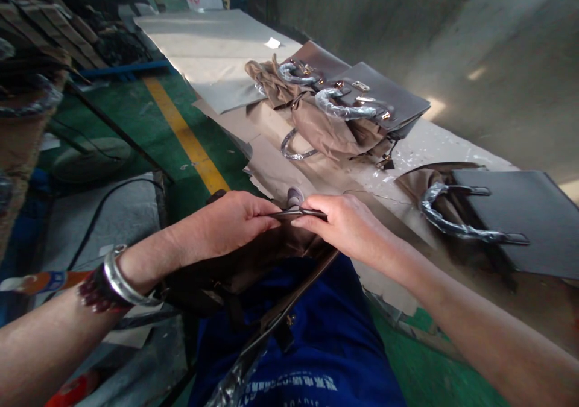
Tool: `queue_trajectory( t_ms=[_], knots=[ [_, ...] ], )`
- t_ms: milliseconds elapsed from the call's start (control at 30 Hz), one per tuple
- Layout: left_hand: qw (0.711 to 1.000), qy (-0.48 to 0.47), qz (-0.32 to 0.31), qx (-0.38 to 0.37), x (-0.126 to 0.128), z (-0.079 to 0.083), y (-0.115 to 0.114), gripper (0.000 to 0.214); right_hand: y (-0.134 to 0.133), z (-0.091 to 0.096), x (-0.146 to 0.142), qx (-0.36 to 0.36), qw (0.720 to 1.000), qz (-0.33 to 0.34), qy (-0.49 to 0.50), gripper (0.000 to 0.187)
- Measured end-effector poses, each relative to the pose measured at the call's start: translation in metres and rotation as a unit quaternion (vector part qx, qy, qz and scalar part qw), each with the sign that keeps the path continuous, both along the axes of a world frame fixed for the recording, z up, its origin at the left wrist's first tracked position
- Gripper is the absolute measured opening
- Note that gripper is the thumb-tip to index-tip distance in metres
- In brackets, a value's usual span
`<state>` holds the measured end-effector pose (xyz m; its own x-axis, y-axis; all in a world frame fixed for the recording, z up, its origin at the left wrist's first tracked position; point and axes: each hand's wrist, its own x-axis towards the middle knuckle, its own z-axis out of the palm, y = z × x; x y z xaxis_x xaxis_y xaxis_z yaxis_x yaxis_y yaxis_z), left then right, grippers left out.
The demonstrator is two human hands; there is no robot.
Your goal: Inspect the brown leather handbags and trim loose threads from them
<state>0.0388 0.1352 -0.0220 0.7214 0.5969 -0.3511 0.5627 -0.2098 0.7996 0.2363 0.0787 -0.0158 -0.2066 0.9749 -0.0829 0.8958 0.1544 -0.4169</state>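
My left hand point(239, 220) and my right hand point(337, 217) pinch the dark edge of a brown handbag point(262, 262), thumbs and fingers closed on it a short way apart. The bag lies tilted against my blue apron point(335, 316), its brown lining showing. A plastic-wrapped handle hangs from its lower side. Just beyond my fingers stands a small round pale object point(295, 196) that I cannot identify. To the right lies a grey-brown bag panel point(529, 214) with a plastic-wrapped handle point(434, 214).
On the cardboard-covered table point(217, 39) ahead lies a pile of bags point(335, 129) with wrapped handles and gold fittings. An orange bottle point(54, 281) is at the left. A yellow line point(181, 129) crosses the green floor. Another bench point(27, 123) stands at far left.
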Motion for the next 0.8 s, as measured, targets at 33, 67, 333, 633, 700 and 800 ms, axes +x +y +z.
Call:
queue_trajectory(
  t_ms=[33,67,333,633,700,800],
  knots=[
    [1.000,-0.001,-0.004,0.000,0.000,-0.001,0.000,0.026,0.000,0.000,0.000,0.001,1.000,0.001,0.003,0.016],
    [1.000,0.000,-0.010,0.000,0.000,-0.001,0.001,0.027,0.000,0.000,0.000,0.000,1.000,0.004,0.008,0.015],
    [1.000,-0.001,-0.011,-0.010,-0.001,-0.004,0.000,0.031,0.000,0.001,0.000,0.006,0.999,0.042,0.014,0.011],
    [0.999,0.024,-0.022,-0.043,0.002,0.010,-0.008,0.028,0.000,0.003,-0.003,0.036,0.996,0.070,-0.030,0.020],
    [0.996,0.038,-0.050,-0.059,0.006,0.014,-0.007,0.030,-0.001,0.004,-0.006,0.042,0.995,0.091,-0.017,0.018],
    [0.995,0.052,-0.081,0.017,0.014,0.018,-0.002,0.028,-0.002,0.002,-0.010,0.049,0.992,0.116,0.020,0.015]
  ],
)
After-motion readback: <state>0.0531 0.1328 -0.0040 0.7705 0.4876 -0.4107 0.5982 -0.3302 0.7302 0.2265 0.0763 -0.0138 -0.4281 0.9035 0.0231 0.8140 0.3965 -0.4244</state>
